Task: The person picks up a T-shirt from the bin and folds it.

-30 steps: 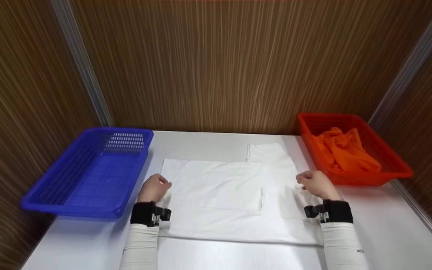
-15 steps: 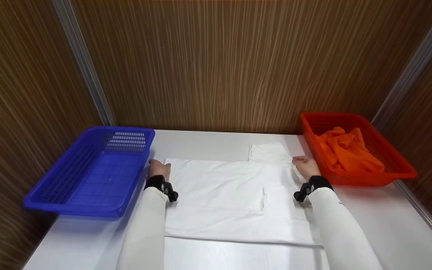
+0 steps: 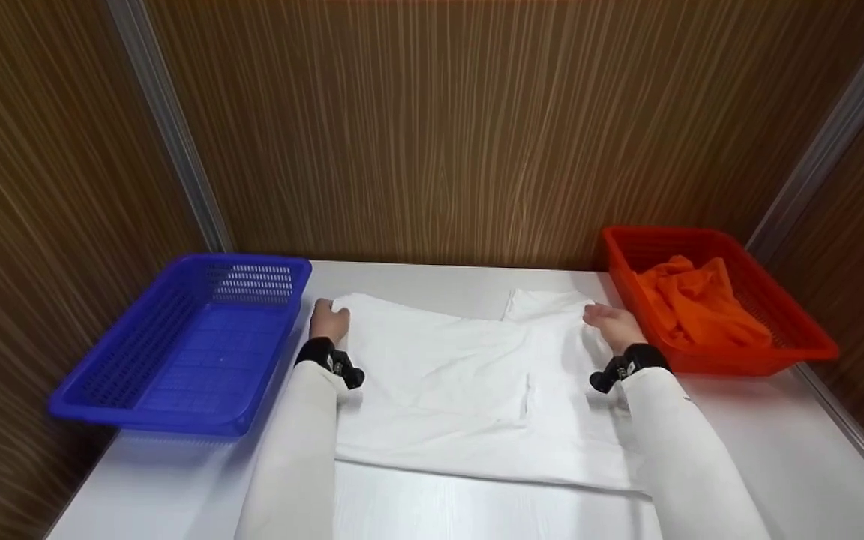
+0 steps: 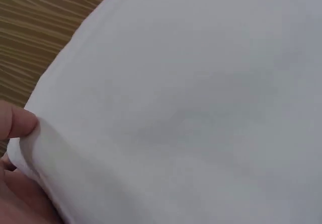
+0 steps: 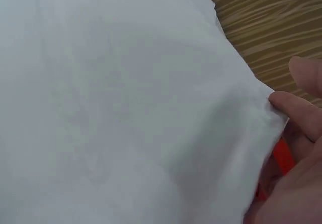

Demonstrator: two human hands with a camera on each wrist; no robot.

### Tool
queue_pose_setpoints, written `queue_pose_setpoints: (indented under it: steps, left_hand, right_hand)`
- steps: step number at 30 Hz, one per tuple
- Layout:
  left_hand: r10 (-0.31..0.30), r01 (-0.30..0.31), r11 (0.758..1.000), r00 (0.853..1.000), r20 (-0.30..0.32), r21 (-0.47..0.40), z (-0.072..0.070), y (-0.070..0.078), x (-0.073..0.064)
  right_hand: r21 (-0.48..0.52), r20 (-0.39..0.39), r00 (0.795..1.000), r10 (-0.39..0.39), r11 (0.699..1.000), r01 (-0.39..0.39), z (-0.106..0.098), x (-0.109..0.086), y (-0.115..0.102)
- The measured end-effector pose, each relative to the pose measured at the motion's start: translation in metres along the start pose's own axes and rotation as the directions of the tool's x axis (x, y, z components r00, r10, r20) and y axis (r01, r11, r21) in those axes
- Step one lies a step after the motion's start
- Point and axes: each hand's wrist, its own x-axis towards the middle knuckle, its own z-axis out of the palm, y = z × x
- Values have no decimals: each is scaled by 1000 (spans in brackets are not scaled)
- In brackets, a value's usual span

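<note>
A folded white shirt [image 3: 439,375] lies on the white table, its far left corner and far right edge raised. My left hand [image 3: 329,321] pinches the far left corner; in the left wrist view the thumb [image 4: 19,122] presses on top of the cloth with fingers beneath. At the far right edge, beside a short sleeve-like flap, my right hand [image 3: 615,328] grips the shirt. The right wrist view has a finger [image 5: 299,110] on the cloth's corner and other fingers behind it, partly hidden.
A blue plastic basket [image 3: 148,417] with nothing in it stands on the left. On the right, a red basket [image 3: 766,360] holds a crumpled orange cloth [image 3: 702,304]. Wood-grain panels [image 3: 417,135] enclose the table [image 3: 432,277] at the back and sides.
Both hands have reached forward from the shirt's sides to its far corners and taken hold. The left corner has lifted, and the shirt's near left edge has shifted slightly away from me.
</note>
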Motion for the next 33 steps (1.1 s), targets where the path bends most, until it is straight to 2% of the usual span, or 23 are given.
queue_pose_setpoints:
  steps: [1, 2, 3, 5, 6, 9, 12, 14, 16, 18, 21, 24, 26, 28, 29, 31, 33]
  left_hand:
    - [-6, 5, 997, 1000, -13, -80, -3, 14, -4]
    - [-17, 12, 989, 999, -32, -149, -8, 35, -15]
    - [-17, 0, 979, 997, -80, -204, -8, 45, -19]
    - [34, -76, 961, 987, -158, -267, -13, 70, -36]
    - [14, -56, 965, 986, -164, -256, -18, 90, -48]
    - [60, -93, 979, 983, -173, -183, -29, 106, -69]
    - [99, -110, 992, 984, -151, -69, -42, 103, -90]
    - [116, -116, 993, 985, -130, 4, -49, 95, -105]
    - [135, -127, 989, 986, -102, 77, -57, 84, -119]
    - [141, -129, 981, 988, -71, 147, -63, 74, -130]
    - [87, -84, 974, 996, -4, 208, -69, 64, -142]
    - [-33, 20, 985, 997, 72, 171, -72, 61, -147]
    - [-132, 119, 988, 983, 125, 101, -72, 62, -148]
    - [-209, 204, 978, 966, 154, 43, -74, 65, -147]
    - [-237, 238, 971, 958, 164, 10, -75, 67, -147]
    - [-247, 256, 966, 955, 162, -35, -76, 72, -146]
    - [-237, 249, 966, 961, 145, -68, -77, 76, -146]
  right_hand:
    - [18, -17, 1000, -21, 1000, 21, -1, 1, -3]
    - [31, -33, 998, -49, 998, 50, -2, 0, -7]
    - [36, -50, 996, -79, 996, 81, -4, 0, -10]
    - [39, -88, 985, -149, 987, 153, -8, -6, -15]
    - [33, -105, 977, -185, 981, 189, -11, -11, -17]
    - [-44, -137, 946, -292, 956, 289, -17, -36, -12]
    - [-119, -162, 917, -365, 930, 349, -23, -69, 5]
    - [-157, -153, 916, -372, 924, 349, -26, -87, 19]
    - [-160, -110, 936, -335, 935, 316, -28, -100, 31]
    - [-177, -32, 961, -273, 948, 264, -29, -105, 37]
    - [-183, 38, 991, -129, 974, 134, -26, -101, 37]
    - [-212, 13, 1000, -28, 977, 30, -20, -92, 33]
    - [-249, -22, 1000, -11, 969, 5, -15, -87, 32]
    - [-289, -50, 997, -51, 957, 34, -9, -82, 32]
    - [-277, -67, 995, -75, 959, 53, -7, -81, 31]
    - [-238, -102, 987, -127, 966, 100, -6, -82, 30]
    - [-161, -129, 975, -182, 974, 160, -11, -87, 27]
